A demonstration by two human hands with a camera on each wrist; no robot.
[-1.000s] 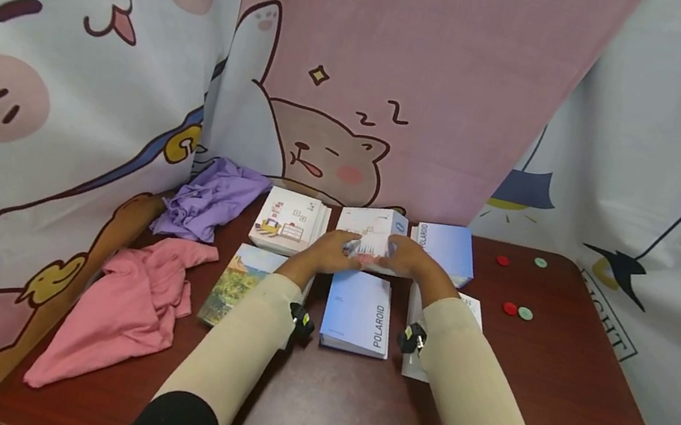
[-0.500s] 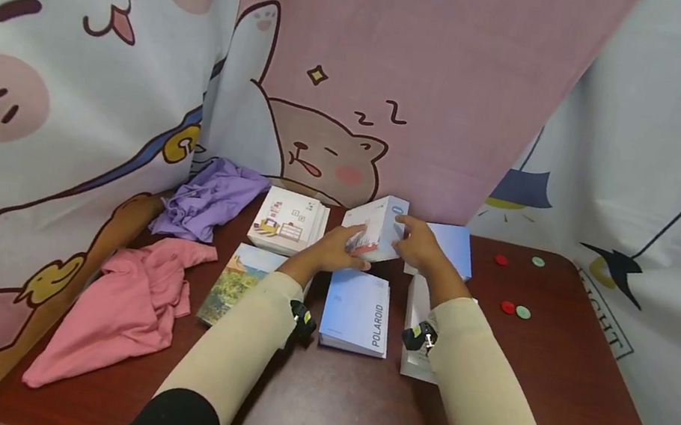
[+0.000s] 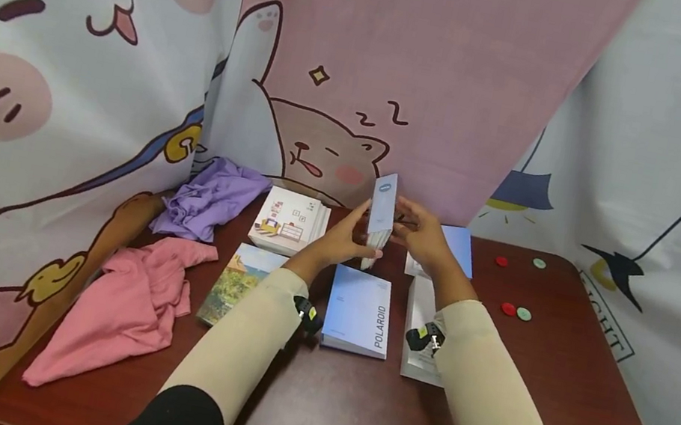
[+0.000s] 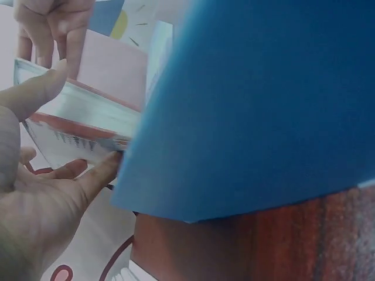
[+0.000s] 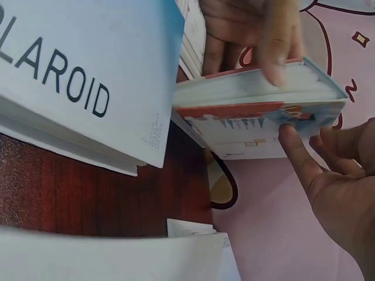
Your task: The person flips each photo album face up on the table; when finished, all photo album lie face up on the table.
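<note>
Both hands are at a thick photo album (image 3: 383, 209), which stands on edge with its pale blue spine toward the head camera. My left hand (image 3: 339, 239) holds its near lower end; in the left wrist view its thumb lies on the page edges (image 4: 94, 108) and its fingers are under the illustrated cover. My right hand (image 3: 425, 239) is at the album's right side, and in the right wrist view a fingertip touches the cover (image 5: 240, 137). A blue album lettered POLAROID (image 3: 357, 314) lies flat just in front of them.
A white illustrated album (image 3: 285, 222) and a landscape-covered one (image 3: 235, 285) lie left. Right are a blue-and-white album (image 3: 459, 252) and a white one (image 3: 422, 333). Purple cloth (image 3: 213, 198) and pink cloth (image 3: 127, 296) lie at far left, red and green discs (image 3: 507, 309) at right.
The photo album has gone from lying flat in the back row to standing on edge, spine turned toward the head camera. My right hand has shifted to its right side.
</note>
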